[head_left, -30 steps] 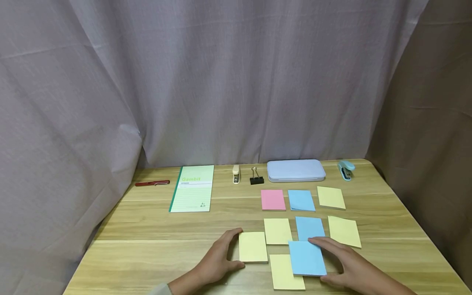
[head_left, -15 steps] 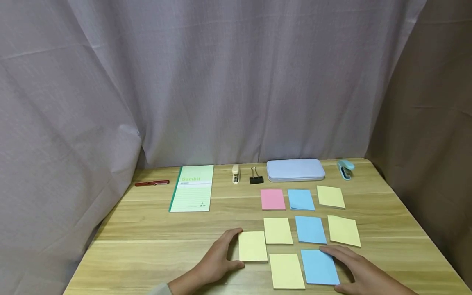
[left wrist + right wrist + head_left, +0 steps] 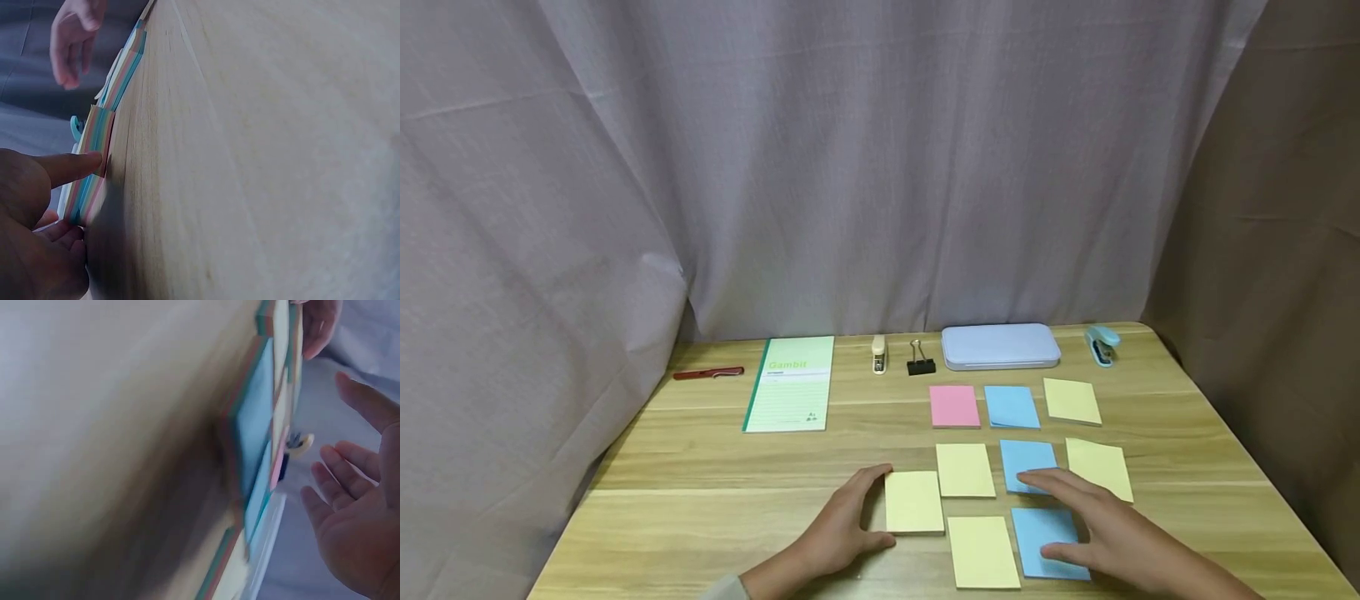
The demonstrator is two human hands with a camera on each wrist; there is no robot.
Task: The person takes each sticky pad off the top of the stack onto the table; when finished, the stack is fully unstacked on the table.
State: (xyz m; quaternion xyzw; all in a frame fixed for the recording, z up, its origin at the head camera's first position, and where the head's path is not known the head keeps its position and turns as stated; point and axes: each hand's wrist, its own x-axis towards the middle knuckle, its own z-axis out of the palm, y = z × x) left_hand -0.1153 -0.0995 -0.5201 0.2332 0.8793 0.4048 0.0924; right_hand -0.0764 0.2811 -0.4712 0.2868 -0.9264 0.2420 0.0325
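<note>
In the head view my left hand (image 3: pixel 841 529) holds a yellow-topped sticky note pad (image 3: pixel 914 502) between thumb and fingers at its left side. The left wrist view shows the striped coloured edges of that pad (image 3: pixel 100 134), the thumb against one side. My right hand (image 3: pixel 1101 527) hovers with spread fingers over the front blue sticky note pad (image 3: pixel 1037 533), holding nothing; it partly covers that pad and the blue pad (image 3: pixel 1026 454) behind it. In the right wrist view the right hand (image 3: pixel 359 506) is apart from the blue pad (image 3: pixel 255 419).
Other pads lie around: yellow ones (image 3: pixel 983 552), a pink one (image 3: pixel 955 407) and a further blue one (image 3: pixel 1012 407). Along the back are a red pen (image 3: pixel 708 373), a green notebook (image 3: pixel 790 383), a cream stapler (image 3: pixel 879 355), a binder clip (image 3: pixel 921 358), a pale case (image 3: pixel 1000 347) and a blue stapler (image 3: pixel 1102 346).
My right hand set the blue pad down to the right of the front yellow pad, let go and rose off it, moving slightly left and away. The left hand stays put.
</note>
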